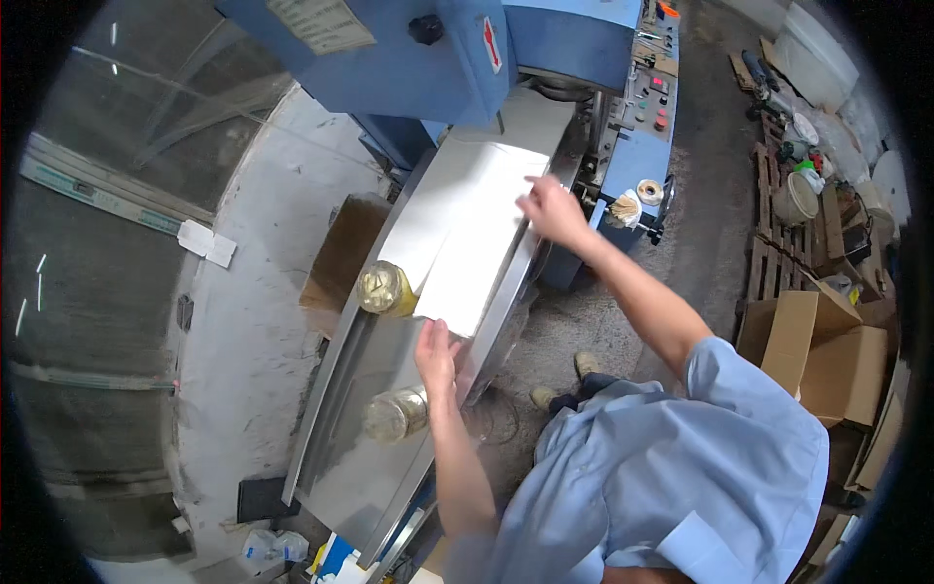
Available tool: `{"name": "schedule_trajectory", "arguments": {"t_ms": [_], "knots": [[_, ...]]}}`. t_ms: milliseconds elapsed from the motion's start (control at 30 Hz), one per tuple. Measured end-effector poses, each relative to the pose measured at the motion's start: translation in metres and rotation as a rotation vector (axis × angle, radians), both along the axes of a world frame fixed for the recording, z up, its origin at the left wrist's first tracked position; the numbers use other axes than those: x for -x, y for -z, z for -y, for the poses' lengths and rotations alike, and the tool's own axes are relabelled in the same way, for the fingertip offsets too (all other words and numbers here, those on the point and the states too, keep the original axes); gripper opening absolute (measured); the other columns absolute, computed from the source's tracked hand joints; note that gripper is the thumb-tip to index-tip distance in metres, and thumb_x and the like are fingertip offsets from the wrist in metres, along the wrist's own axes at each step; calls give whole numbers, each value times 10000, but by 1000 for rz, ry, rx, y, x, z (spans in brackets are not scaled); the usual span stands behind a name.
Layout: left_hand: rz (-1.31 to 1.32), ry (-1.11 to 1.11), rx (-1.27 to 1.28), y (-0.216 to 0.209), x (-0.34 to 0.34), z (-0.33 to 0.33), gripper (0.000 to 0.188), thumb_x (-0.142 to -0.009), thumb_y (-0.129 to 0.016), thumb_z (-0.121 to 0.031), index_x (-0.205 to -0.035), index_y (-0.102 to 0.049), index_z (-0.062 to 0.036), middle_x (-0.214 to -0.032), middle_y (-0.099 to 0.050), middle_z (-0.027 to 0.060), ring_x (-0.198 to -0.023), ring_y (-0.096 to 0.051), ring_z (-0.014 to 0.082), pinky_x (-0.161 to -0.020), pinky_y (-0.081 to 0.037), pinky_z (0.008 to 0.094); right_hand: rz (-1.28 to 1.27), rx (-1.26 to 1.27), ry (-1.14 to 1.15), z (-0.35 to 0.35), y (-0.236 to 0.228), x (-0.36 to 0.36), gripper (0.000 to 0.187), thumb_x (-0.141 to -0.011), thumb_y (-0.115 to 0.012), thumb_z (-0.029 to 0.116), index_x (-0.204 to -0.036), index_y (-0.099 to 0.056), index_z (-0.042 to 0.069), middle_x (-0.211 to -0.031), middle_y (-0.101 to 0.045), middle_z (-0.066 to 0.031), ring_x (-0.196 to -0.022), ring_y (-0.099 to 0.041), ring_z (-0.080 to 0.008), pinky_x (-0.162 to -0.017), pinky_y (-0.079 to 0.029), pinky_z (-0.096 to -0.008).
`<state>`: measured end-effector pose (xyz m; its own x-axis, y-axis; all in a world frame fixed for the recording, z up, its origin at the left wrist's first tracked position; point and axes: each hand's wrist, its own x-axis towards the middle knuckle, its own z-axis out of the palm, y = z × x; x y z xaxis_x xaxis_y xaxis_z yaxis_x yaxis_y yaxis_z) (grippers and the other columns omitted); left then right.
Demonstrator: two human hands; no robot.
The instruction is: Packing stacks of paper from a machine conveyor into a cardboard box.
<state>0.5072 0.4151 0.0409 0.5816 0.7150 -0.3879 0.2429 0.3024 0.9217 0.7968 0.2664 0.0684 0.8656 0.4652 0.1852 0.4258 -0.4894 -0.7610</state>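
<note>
White sheets (479,255) lie along the metal machine bed (355,453), with a faint edge line running lengthwise between them. At the near end, my left hand (437,358) has its fingers closed on the edge of the white sheet. My right hand (556,211) is over the sheet's right side, its fingers loosely bent and apart, with nothing visible in them. Whether its fingertips touch the sheet I cannot tell. A glass jar with yellowish contents (383,289) stands against the sheets' left near corner. Closer to me, beside my left forearm, is a clear glass jar (393,416).
A blue machine housing (389,73) overhangs the bed's far end. To the right stands a control panel (654,107) with buttons and a tape roll (649,191). An open cardboard box (837,355) and a cluttered wooden pallet (769,248) line the right side. A white wall (258,321) is left.
</note>
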Motion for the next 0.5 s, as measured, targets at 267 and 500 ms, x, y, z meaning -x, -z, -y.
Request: {"name": "schedule_trajectory", "arguments": {"t_ms": [267, 500], "knots": [[-25, -22, -1, 10, 1, -3, 660, -975, -646, -288, -1454, -355, 61, -1380, -538, 200, -1207, -553, 236, -914, -505, 385, 223, 175, -85, 13, 20, -51, 394, -851, -681, 228, -1185, -619, 28, -998, -612, -207, -953, -628, -393, -840, -514, -447], [-13, -44, -5, 8, -1, -2, 644, -967, -660, -277, -1447, -375, 43, -1324, -578, 164, -1148, -575, 200, -883, -503, 369, 164, 212, -112, 8, 6, -51, 375, -850, -667, 229, -1137, -615, -6, -1086, -622, -259, -1006, -629, -429, -884, -518, -484]]}}
